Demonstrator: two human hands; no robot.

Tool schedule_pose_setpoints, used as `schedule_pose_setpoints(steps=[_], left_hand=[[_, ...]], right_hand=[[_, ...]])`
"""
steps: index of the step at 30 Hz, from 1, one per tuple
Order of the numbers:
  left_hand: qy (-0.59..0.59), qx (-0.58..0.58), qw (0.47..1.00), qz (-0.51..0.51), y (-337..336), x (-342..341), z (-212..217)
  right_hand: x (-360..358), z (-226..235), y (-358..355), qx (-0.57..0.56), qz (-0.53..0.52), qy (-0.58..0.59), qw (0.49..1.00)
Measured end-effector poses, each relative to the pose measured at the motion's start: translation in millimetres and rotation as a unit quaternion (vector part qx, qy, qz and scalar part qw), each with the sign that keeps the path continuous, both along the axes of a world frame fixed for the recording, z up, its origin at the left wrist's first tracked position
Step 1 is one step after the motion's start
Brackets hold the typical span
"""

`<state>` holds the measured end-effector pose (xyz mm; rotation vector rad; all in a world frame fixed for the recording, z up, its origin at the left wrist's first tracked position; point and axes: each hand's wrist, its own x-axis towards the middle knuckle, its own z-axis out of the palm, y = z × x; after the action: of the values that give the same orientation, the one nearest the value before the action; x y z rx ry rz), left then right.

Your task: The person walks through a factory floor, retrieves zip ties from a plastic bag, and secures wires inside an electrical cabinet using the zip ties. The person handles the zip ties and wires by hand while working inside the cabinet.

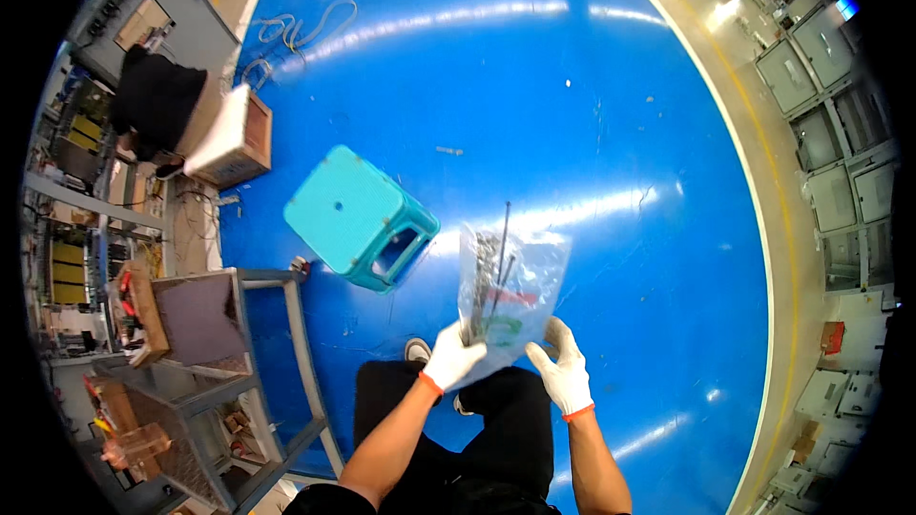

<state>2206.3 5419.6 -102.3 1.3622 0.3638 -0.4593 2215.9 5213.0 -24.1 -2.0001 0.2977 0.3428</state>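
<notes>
Head view, looking down over a glossy blue floor point(592, 133). Both gloved hands hold a clear plastic bag point(510, 286) of long metal rods and small hardware just below centre, above the person's dark trousers. The left hand point(451, 358), at 7 o'clock of the bag, is closed on its lower corner; the right hand point(565, 372), at 5 o'clock, pinches the bag's lower edge with fingers part spread. One thin rod point(503, 234) pokes out of the bag towards 12 o'clock. A teal plastic stool point(358, 215) stands at 10 o'clock of the bag, well apart; a grey metal rack point(239, 353) lies at 8 o'clock, and a cardboard box point(234, 138) farther off at 10 o'clock. Judged from this grip, good handling means supporting the bag from beneath with one hand, keeping it upright so the rods do not slide out or pierce the film, and drawing pieces out singly
</notes>
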Motion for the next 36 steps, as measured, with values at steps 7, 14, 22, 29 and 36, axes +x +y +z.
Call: schedule_pose_setpoints(steps=[7,14,22,29,36], left_hand=[[-0.053,-0.072,0.993,-0.074,5.4,-30.8,217.3],[-0.076,-0.219,0.961,0.150,-16.1,9.8,333.2],[-0.061,-0.254,0.963,0.067,-70.8,17.7,371.5],[-0.122,-0.183,0.975,0.013,-103.4,15.3,384.1],[-0.190,-0.110,0.976,-0.010,-117.1,24.7,407.9]], right_hand=[[12.0,200.8,6.7,0.233,-0.024,-0.024,0.972],[8.9,307.6,-19.0,0.086,0.061,-0.052,0.993],[5.3,426.1,-29.2,-0.168,0.084,-0.443,0.877],[18.1,422.9,-57.3,0.008,0.048,-0.107,0.993],[38.2,425.2,-78.4,0.082,0.106,0.077,0.988]])
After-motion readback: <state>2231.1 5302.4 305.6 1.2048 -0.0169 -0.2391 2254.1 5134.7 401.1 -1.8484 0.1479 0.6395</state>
